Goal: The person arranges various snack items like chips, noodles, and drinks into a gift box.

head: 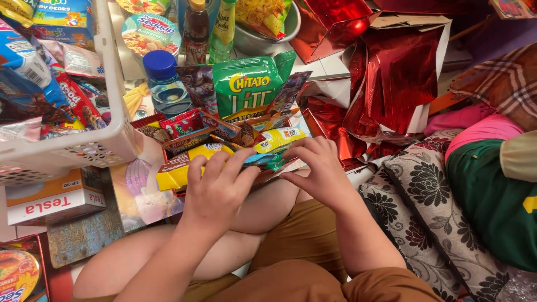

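A small glossy teal sachet (pixel 267 161) is pinched between the left hand (pixel 217 187) and the right hand (pixel 318 166), above a crinkly yellow snack packet (pixel 184 168) and beside crumpled red foil wrap (pixel 391 84). A puffy green chip bag (pixel 249 84) is stood behind.

**Snack packets lying fanned out between both hands, basket to the left**

The left hand (pixel 215 190) and right hand (pixel 319 168) are resting side by side above the person's folded knees, both touching a small teal foil sachet (pixel 267 161) lying between them. Just beyond the fingers, a row of flat snack packets (pixel 212 131) is lying overlapped. Behind that row, a puffed green crisp bag (pixel 246 84) is standing beside a clear blue-capped water bottle (pixel 165 84) on its left. A white plastic lattice basket (pixel 109 112) full of packets is sitting far left; crumpled red foil wrapping (pixel 386 84) is lying to the right.
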